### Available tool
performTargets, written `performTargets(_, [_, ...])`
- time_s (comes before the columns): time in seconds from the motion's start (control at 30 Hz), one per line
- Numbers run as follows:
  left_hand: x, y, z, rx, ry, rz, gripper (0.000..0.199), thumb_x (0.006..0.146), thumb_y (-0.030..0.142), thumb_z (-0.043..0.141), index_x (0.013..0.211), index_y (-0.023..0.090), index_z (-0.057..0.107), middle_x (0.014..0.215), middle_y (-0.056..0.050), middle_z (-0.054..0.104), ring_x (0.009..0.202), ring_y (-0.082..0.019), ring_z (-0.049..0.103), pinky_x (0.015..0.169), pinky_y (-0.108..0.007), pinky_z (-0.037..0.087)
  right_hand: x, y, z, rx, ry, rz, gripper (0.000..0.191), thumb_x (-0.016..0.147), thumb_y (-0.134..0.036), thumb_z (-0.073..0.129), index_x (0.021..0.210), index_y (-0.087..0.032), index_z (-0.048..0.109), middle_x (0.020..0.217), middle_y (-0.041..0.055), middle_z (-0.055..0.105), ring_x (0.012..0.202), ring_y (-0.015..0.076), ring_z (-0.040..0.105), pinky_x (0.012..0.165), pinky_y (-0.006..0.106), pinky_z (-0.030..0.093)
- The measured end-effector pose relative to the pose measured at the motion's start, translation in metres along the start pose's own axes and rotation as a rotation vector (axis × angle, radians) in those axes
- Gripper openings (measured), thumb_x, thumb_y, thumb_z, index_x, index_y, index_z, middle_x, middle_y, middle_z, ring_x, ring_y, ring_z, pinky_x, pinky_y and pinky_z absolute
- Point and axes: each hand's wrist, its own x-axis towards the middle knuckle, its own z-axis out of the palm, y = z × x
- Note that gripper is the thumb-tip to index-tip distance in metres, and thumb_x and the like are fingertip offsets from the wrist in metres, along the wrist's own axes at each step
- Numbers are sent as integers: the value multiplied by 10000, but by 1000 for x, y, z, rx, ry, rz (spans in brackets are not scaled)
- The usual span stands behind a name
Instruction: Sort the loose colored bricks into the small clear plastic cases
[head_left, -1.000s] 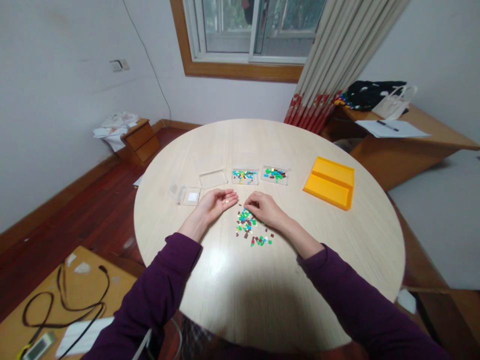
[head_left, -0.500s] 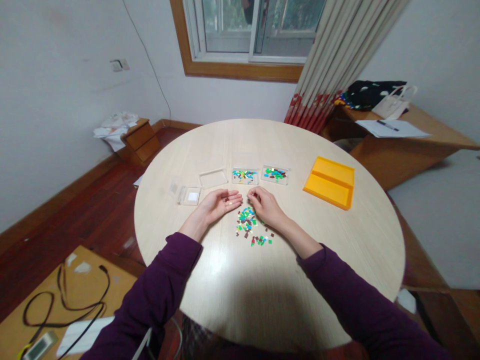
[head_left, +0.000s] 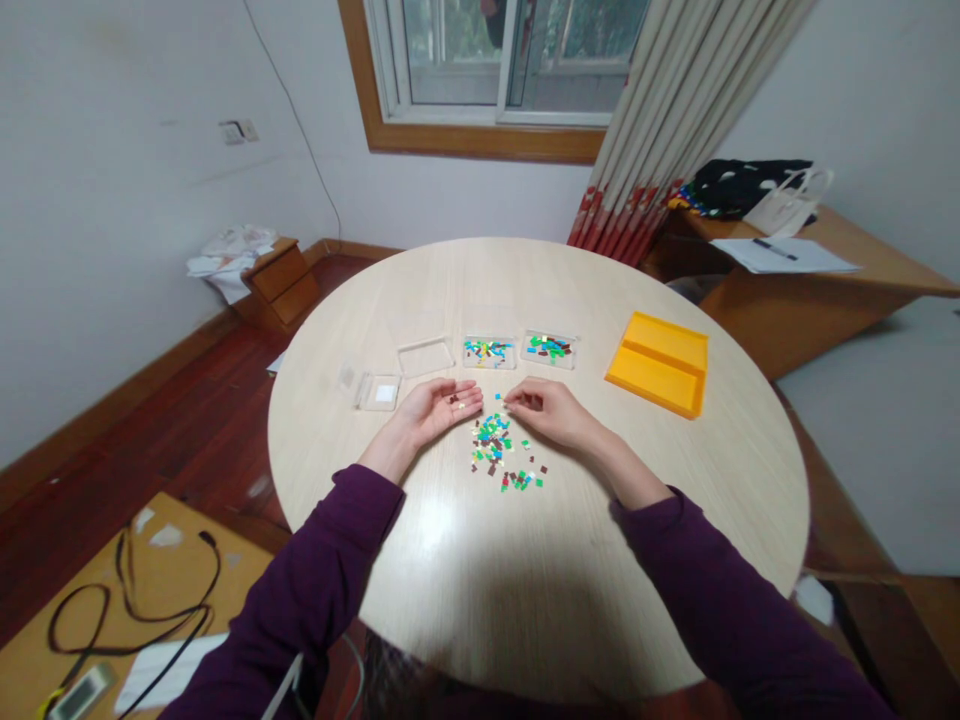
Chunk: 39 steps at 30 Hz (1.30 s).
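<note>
My left hand (head_left: 431, 410) is turned palm up, its fingers stretched out, with a few tiny brown and pale plastic pieces (head_left: 454, 400) lying on them. Across from it, my right hand (head_left: 551, 410) pinches thumb and forefinger together at the far edge of a loose pile; whatever is between the tips is too small to name. Green, blue, brown, pale and a few red pieces make up this pile (head_left: 493, 436) on the table. A single blue piece (head_left: 498, 397) lies between the hands.
Beyond the hands stand two clear boxes of mixed pieces, a middle one (head_left: 490, 364) and a right one (head_left: 550, 362). An empty clear box (head_left: 426, 369) and a small clear case (head_left: 366, 392) are to the left. A yellow tray (head_left: 655, 384) sits right on the round table (head_left: 480, 560).
My right hand has shifted slightly right and turned flatter, uncovering the blue piece and more of the pile. My left hand has stayed in place with the pieces on it.
</note>
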Motion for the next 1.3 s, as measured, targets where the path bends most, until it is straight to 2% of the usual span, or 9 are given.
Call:
performTargets(0.1, [0, 1, -4, 145, -23, 76, 199, 807, 78, 457, 627, 124, 529, 485, 20, 425, 404, -53, 410, 439, -171, 376, -2, 2, 0, -29, -90, 9, 109, 780, -131, 589, 808, -145, 693, 764, 39, 651, 670, 126, 556, 628, 250, 422])
performTargets(0.17, [-2, 2, -6, 416, -34, 195, 219, 786, 132, 546, 567, 128, 531, 439, 69, 325, 376, -31, 270, 394, -170, 231, -2, 2, 2, -72, -101, 9, 117, 773, -103, 578, 783, -144, 687, 753, 37, 645, 667, 123, 556, 625, 243, 417])
performTargets(0.23, [-7, 3, -7, 770, -22, 329, 191, 732, 171, 632, 554, 124, 580, 427, 70, 339, 406, -39, 258, 418, -195, 183, -1, 2, 5, -103, -99, 10, 116, 772, -95, 573, 761, -143, 678, 738, 33, 638, 658, 120, 552, 620, 238, 414])
performTargets(0.3, [-11, 2, -8, 1079, -33, 396, 139, 675, 181, 683, 562, 122, 628, 436, 64, 373, 444, -51, 268, 452, -217, 178, 0, 2, 6, -119, -99, 8, 108, 777, -100, 572, 755, -142, 669, 728, 30, 630, 648, 118, 545, 612, 235, 411])
performTargets(0.43, [-17, 1, -7, 1394, -128, 393, 115, 651, 236, 705, 644, 122, 692, 463, 84, 311, 478, -64, 250, 491, -238, 169, 0, 0, 5, -125, -98, -3, 104, 778, -100, 568, 753, -142, 660, 723, 28, 617, 638, 114, 536, 607, 233, 409])
performTargets(0.6, [-17, -1, -7, 1528, -166, 455, 117, 657, 201, 669, 744, 139, 718, 495, 80, 335, 497, -77, 287, 513, -229, 211, -1, 0, 4, -108, -101, 4, 98, 772, -108, 570, 751, -144, 658, 720, 26, 616, 641, 117, 537, 622, 240, 418])
performTargets(0.8, [-13, -5, -11, 1552, -151, 515, 107, 686, 173, 633, 746, 151, 720, 510, 59, 409, 508, -94, 341, 541, -237, 256, 0, 1, 5, -96, -89, -10, 99, 769, -104, 570, 738, -154, 649, 707, 15, 607, 630, 110, 531, 602, 230, 411])
performTargets(1.03, [-12, -5, -12, 1597, -184, 487, 118, 730, 215, 616, 737, 140, 707, 514, 47, 442, 517, -103, 371, 555, -239, 273, -1, 0, 4, -112, -101, 8, 96, 776, -99, 571, 750, -145, 651, 721, 21, 610, 642, 113, 531, 611, 231, 405])
performTargets(1.3, [-14, -7, -11, 1606, -233, 557, 114, 759, 174, 583, 711, 160, 686, 636, -31, 626, 586, -142, 509, 595, -240, 340, -1, 1, 5, -111, -100, 14, 94, 779, -93, 574, 750, -143, 648, 719, 22, 608, 643, 113, 526, 616, 231, 400])
